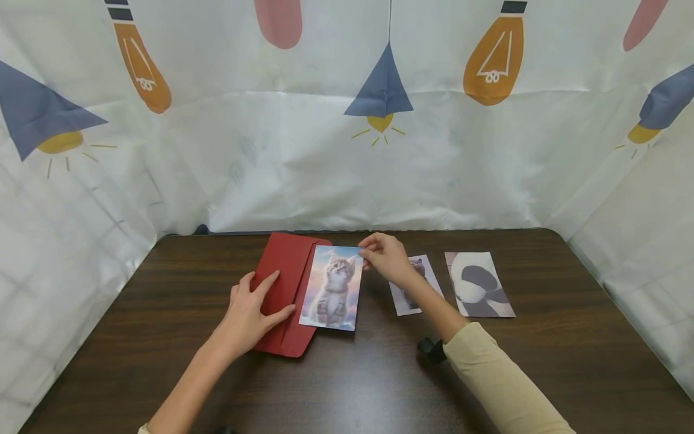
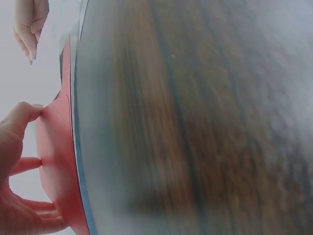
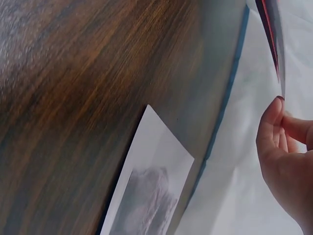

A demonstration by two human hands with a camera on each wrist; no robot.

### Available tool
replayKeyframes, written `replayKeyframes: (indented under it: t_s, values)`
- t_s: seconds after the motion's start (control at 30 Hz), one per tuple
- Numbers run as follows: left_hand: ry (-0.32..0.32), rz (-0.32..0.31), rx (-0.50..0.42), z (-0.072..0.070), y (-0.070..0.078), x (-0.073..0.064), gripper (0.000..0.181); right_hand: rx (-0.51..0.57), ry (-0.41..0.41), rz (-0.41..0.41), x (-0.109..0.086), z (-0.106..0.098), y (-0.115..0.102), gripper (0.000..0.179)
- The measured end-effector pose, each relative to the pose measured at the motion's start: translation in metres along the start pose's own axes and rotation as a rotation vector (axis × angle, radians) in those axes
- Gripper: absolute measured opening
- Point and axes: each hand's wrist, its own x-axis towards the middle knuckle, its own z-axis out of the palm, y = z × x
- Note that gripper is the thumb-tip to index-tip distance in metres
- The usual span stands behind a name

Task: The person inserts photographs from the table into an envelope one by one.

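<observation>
A red envelope lies on the dark wooden table, slightly slanted. My left hand rests on it with fingers spread, fingertips pressing its face. Overlapping the envelope's right side is a picture card of a kitten against a pastel sky. The thumb and fingers of my right hand pinch this card at its upper right corner. In the right wrist view the card shows almost edge-on above the right hand. The left wrist view has the left fingertips along the red envelope.
Right of the hands lies a picture card with a dark animal, partly hidden behind my right forearm. Further right is another card with white and grey shapes. A white curtain printed with lamps hangs behind the table.
</observation>
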Motion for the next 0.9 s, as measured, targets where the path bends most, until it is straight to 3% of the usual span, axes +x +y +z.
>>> replayKeyframes:
  t_s: [0.53,0.9]
  values:
    - [-0.004,-0.018,-0.024,0.005,0.009,0.006,0.078,0.071,0.044,0.047,-0.001,0.005,-0.002,0.010]
    - [0.011,-0.014,-0.028,0.007,0.014,0.007,0.077,0.002,0.088,0.025,-0.003,0.011,-0.008,0.010]
